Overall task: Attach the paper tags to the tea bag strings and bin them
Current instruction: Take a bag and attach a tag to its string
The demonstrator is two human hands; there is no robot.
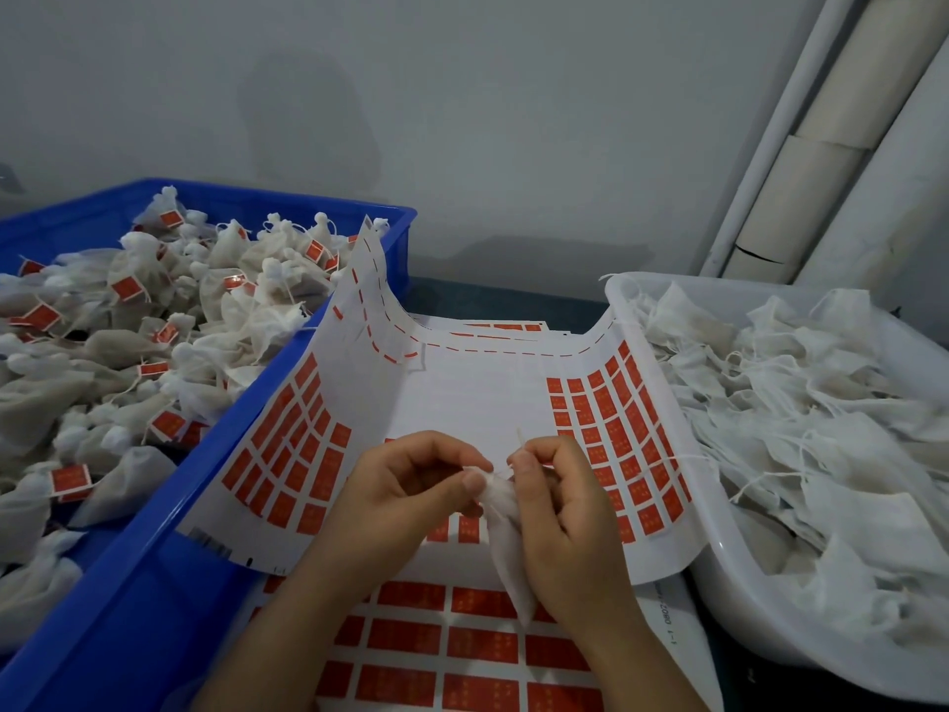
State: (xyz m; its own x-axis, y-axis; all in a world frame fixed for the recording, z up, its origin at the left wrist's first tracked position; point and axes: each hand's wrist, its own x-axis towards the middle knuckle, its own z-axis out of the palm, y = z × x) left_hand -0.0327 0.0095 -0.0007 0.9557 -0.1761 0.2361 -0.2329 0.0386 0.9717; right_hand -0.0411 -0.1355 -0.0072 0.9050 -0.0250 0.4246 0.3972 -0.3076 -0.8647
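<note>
- Tea bag [506, 531] is held between both hands above the sticker sheet [462, 393] — the left hand [400, 485] fingers pinch its gathered neck, the right hand [565, 516] fingers clamp bag and string [519, 439].
- Best to keep the string taut and clear of the neck, so a tag can fold squarely round it.
- Long axis runs far-to-near — neck away from the person, bottom toward them.

Left of the left hand [405, 485], a crate [144, 598] heaped with tagged tea bags [154, 321]; right of the right hand [560, 511], a tub [744, 608] of untagged bags [801, 403]. Beneath both hands — a tag sheet [462, 398], its sides curling up against crate and tub.
</note>
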